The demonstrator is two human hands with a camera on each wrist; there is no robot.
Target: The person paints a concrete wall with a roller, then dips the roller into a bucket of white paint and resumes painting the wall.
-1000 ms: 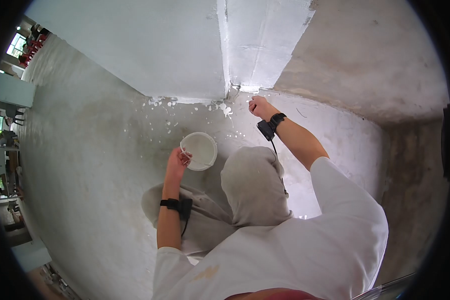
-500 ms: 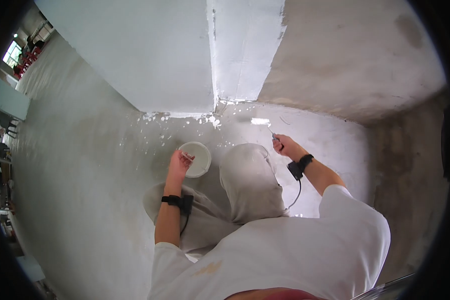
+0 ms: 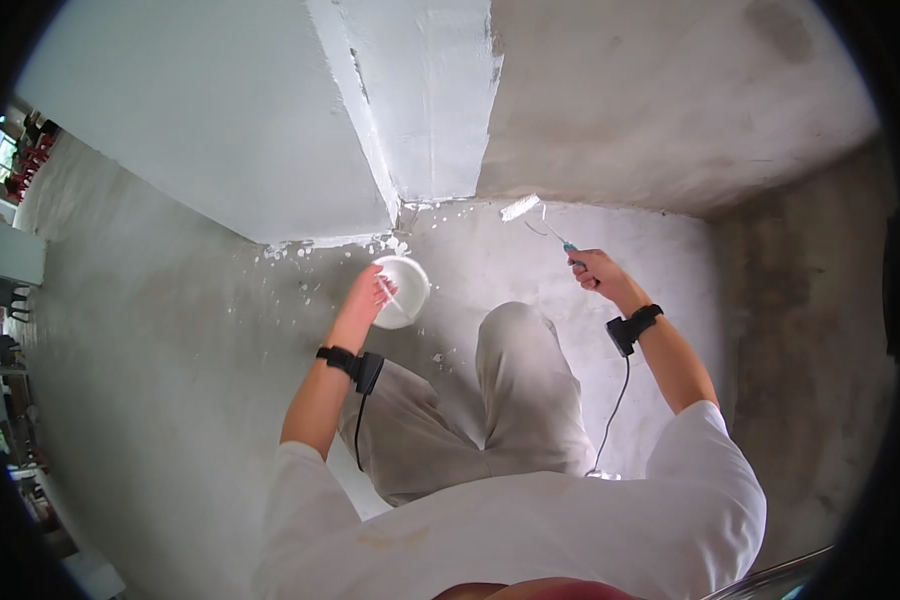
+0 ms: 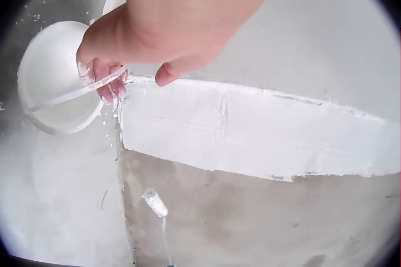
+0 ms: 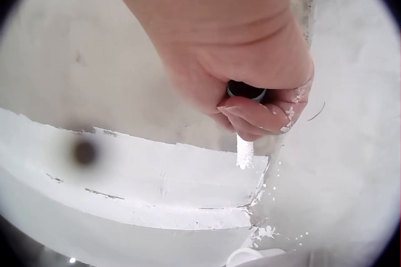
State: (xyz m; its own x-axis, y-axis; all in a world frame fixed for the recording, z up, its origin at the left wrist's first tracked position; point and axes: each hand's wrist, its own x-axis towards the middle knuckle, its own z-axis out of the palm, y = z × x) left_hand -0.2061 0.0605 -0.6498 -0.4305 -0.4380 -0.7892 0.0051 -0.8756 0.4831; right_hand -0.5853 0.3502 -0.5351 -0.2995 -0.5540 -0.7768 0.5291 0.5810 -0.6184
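In the head view my left hand (image 3: 363,302) holds a white bucket (image 3: 416,292) by its thin handle. The left wrist view shows the fingers hooked around that handle (image 4: 69,96), with the thumb sticking out apart from it. White paint coats the bucket's inside. My right hand (image 3: 600,274) grips the teal handle (image 3: 569,247) of a small paint roller, whose white roller sleeve (image 3: 519,208) points up and left, overlapping the foot of the unpainted wall. From the right wrist view, the fingers wrap the handle and bear paint smears; only part of the sleeve (image 5: 244,153) shows past them.
Ahead stands a white-painted wall corner (image 3: 425,120), its paint ending raggedly against the bare brownish wall (image 3: 660,110). White drips spot the concrete floor (image 3: 170,300) along its base. My bent knees (image 3: 520,350) lie between the arms. Red chairs (image 3: 30,165) are far left.
My right hand has drawn back from the wall corner toward the right, bringing the roller into sight. The bucket, in my left hand, has shifted nearer the corner. The head view has turned.
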